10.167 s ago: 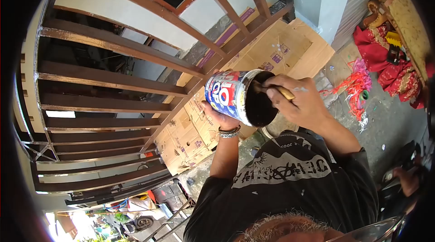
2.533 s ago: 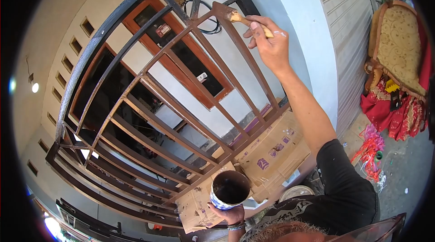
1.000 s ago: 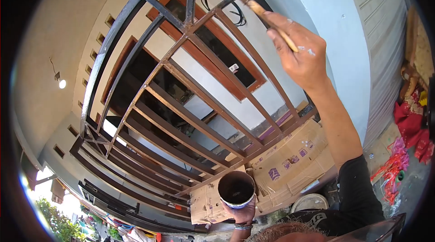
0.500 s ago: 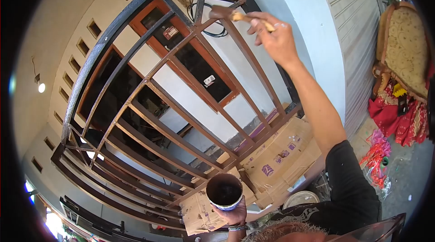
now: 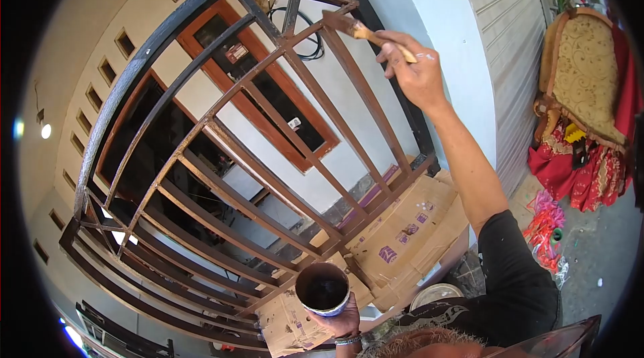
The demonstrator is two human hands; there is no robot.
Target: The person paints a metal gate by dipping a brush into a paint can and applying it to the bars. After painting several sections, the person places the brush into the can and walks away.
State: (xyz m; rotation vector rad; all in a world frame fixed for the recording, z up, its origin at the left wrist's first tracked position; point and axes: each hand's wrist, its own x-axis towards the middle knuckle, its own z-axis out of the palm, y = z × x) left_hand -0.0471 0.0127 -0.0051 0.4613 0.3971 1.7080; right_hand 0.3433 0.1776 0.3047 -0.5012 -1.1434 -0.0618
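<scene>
Right hand (image 5: 417, 69) is pinching paintbrush (image 5: 365, 32), bristles touching gate bar (image 5: 349, 76) above the fist; left hand (image 5: 342, 321) is cupping paint can (image 5: 323, 289).

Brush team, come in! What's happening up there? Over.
Right hand grips brush, bristles on the gate top bar. Left hand holds paint can low. Nothing blocking the bar.

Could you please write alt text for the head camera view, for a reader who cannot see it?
A person's right hand presses a paintbrush to a brown bar high on a metal gate, while the left hand holds an open paint can low. Flattened cardboard lies under the gate.
</scene>
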